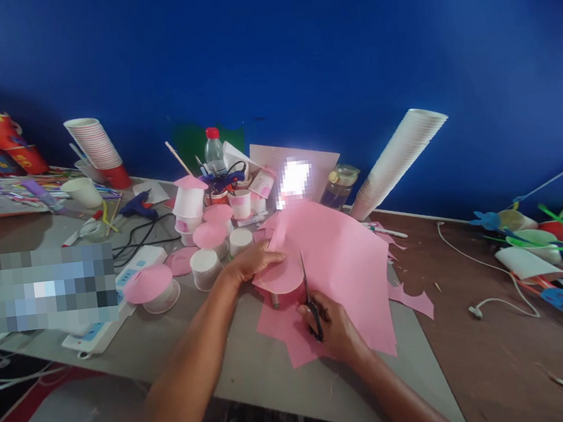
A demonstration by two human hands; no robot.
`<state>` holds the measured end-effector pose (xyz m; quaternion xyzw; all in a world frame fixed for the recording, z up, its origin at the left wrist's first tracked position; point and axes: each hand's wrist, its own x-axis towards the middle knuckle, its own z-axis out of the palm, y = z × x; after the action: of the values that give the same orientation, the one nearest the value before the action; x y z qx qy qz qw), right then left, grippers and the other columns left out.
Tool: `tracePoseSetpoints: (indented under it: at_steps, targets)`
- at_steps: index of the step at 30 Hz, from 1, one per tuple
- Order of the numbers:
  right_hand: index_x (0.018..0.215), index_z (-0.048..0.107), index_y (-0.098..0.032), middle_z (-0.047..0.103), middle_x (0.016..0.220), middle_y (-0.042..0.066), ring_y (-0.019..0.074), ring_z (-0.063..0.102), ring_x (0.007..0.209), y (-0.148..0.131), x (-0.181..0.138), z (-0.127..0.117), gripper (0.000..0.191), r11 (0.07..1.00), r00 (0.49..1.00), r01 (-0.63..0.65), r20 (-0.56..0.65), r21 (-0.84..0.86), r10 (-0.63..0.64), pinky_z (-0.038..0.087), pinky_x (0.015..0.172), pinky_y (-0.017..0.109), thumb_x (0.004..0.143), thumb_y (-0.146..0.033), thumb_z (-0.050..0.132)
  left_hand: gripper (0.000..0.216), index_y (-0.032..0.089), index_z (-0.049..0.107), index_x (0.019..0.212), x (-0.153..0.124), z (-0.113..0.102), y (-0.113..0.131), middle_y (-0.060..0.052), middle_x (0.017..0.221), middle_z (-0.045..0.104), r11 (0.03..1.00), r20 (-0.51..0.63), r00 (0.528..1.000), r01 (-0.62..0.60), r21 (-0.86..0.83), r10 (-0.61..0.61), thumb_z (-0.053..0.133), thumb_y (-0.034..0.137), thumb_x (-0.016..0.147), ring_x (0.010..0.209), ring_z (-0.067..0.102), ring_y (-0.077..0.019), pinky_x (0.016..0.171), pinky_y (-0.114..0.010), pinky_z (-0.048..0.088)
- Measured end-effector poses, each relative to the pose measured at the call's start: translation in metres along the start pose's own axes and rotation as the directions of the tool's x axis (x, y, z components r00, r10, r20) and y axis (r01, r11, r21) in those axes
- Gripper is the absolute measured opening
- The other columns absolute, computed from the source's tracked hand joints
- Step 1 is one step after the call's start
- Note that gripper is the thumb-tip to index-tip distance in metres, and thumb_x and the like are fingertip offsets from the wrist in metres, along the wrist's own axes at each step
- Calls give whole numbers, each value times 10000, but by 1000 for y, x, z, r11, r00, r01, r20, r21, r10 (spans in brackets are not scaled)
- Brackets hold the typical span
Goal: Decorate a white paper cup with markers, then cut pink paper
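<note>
A large sheet of pink paper [339, 252] lies over more pink paper in front of me, its left part raised and curled. My left hand [259, 260] grips the sheet's left part, thumb on top and fingers partly hidden beneath. A rounded outline shows on the held portion. My right hand [330, 320] is closed round the black handles of a pair of scissors [313, 312]. The blades point away from me and are against the pink paper, just right of the rounded part. Darker pink sheets [300, 343] stick out underneath.
White paper cups [206, 269], some topped with pink discs [148, 283], stand left of the paper. A power strip [132, 280], glue gun [140, 204] and cables lie further left. A tall leaning cup stack [397, 162] rises behind right. Pink scraps [414, 301] and a white cable [502, 302] lie right.
</note>
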<state>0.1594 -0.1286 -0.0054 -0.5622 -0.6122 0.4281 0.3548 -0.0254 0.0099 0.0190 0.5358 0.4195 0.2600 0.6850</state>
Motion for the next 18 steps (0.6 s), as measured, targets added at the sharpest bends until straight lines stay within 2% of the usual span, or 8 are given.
tracePoseSetpoints:
  at_steps: [3,5,9,12,15,18]
  targets:
    - [785,520,-175,425,601,-45,99,367,549,-4,0,-2,305,999,999,-41,25,4,41,311,498,219,831,-466,599,356,127,677,881,2,-3,-3,-45,770,695,1000,-53,999,-5,23,6,792,323,607,648,616,-163,580,-252,459]
    - [835,544,-165,446,617,-38,105,389,560,-6,0,-4,320,998,997,-64,40,8,64,328,513,224,825,-480,600,359,130,680,902,2,-4,-4,-43,774,697,1000,-49,999,-11,17,12,792,306,609,647,619,-164,576,-249,461]
    - [818,534,-171,447,606,-38,107,395,559,-6,1,-8,319,997,996,-69,56,27,67,334,515,227,824,-484,598,362,119,693,884,0,1,0,-48,714,691,998,0,1000,-10,-56,10,810,304,596,612,619,-168,563,-257,464]
    - [739,481,-191,422,588,-45,100,366,544,-1,3,-8,333,999,999,-33,17,40,32,316,497,224,845,-494,571,412,110,699,910,-4,6,4,-82,744,710,979,70,995,-61,-195,76,827,336,590,626,638,-184,583,-271,482]
    - [723,458,-201,407,578,-49,96,350,530,1,6,-8,350,996,998,-13,-55,88,18,312,483,222,870,-509,534,485,113,691,1004,-6,11,3,-133,877,728,918,82,974,-170,-359,213,786,432,651,758,681,-241,652,-303,512]
    - [738,479,-202,406,565,-50,96,349,512,-4,12,-8,338,994,985,17,-172,108,2,312,466,220,854,-511,552,560,159,670,1110,-6,20,-1,-141,1062,706,827,120,929,-245,-505,349,690,562,721,1048,642,-315,833,-391,513]
